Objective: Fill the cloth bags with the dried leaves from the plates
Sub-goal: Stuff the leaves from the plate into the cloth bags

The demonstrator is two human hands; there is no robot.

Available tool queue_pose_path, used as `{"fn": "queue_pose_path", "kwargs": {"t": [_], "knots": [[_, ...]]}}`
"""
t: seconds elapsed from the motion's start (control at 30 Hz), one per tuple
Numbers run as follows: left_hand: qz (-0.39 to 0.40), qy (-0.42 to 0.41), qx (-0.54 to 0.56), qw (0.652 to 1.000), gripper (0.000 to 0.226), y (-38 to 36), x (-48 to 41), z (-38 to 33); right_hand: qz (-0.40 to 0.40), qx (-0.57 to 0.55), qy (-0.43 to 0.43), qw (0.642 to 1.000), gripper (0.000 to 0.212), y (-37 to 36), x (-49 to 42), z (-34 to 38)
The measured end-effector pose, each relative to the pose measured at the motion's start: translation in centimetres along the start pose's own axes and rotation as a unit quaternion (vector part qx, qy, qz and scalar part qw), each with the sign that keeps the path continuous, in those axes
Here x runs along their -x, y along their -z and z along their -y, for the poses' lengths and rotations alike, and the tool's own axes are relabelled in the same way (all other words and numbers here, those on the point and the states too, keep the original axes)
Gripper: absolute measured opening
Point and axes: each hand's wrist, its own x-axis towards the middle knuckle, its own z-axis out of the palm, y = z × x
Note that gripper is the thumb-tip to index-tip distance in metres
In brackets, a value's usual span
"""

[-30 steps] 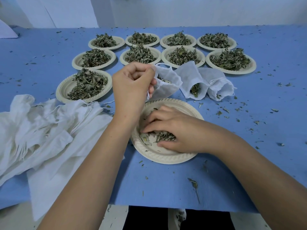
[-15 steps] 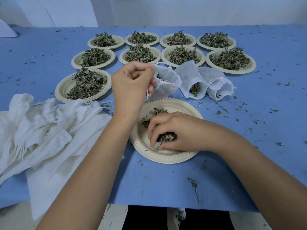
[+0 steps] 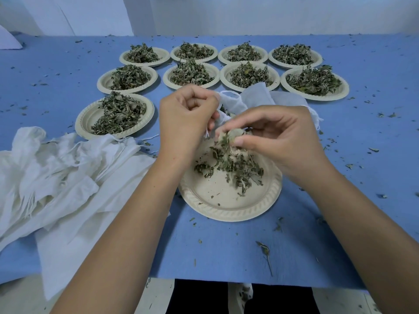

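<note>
My left hand (image 3: 186,114) grips the rim of a white cloth bag (image 3: 233,104), holding its mouth up above the near plate. My right hand (image 3: 272,134) pinches a clump of dried leaves (image 3: 229,138) just in front of that bag's mouth. Below both hands sits the near paper plate (image 3: 226,200) with a loose scatter of leaves (image 3: 235,168) on its far half. More white cloth bags (image 3: 278,98) lie behind my hands, mostly hidden.
Several paper plates heaped with dried leaves stand in rows at the back, one at the left (image 3: 115,114). A pile of empty white cloth bags (image 3: 56,173) lies at the left, hanging over the blue table's (image 3: 226,252) front edge. Leaf crumbs dot the cloth.
My right hand has lifted off the plate with a clump of leaves and moved up to the bag's mouth. My left hand kept hold of the bag.
</note>
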Motion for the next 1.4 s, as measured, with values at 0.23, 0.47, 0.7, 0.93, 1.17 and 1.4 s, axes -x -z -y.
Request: {"fn": "queue_pose_path", "kwargs": {"t": [0.23,0.47,0.7,0.93,1.17,1.4], "knots": [[0.069,-0.028,-0.034,0.997,0.015,-0.2,0.3,0.2,-0.18,-0.007,0.018,0.983,0.024,-0.4,-0.3,-0.5],[0.103,-0.043,-0.026,0.993,0.016,-0.3,0.7,0.1,-0.213,0.273,0.018,0.938,0.018,-0.6,0.0,-1.3],[0.105,-0.054,-0.059,0.991,0.016,-0.7,0.9,0.4,-0.085,0.39,0.013,0.917,0.022,0.1,-0.4,-1.3],[0.045,-0.064,-0.046,0.996,0.016,-0.2,0.6,0.1,-0.017,0.382,0.043,0.923,0.034,0.4,-0.3,-1.1],[0.053,-0.058,-0.037,0.996,0.017,-0.3,0.7,0.0,-0.113,0.352,0.119,0.922,0.008,0.4,-0.1,-1.1],[0.063,-0.066,-0.033,0.995,0.015,-0.3,0.7,0.0,-0.169,0.297,0.104,0.934,0.006,0.0,0.0,-1.0]]}}
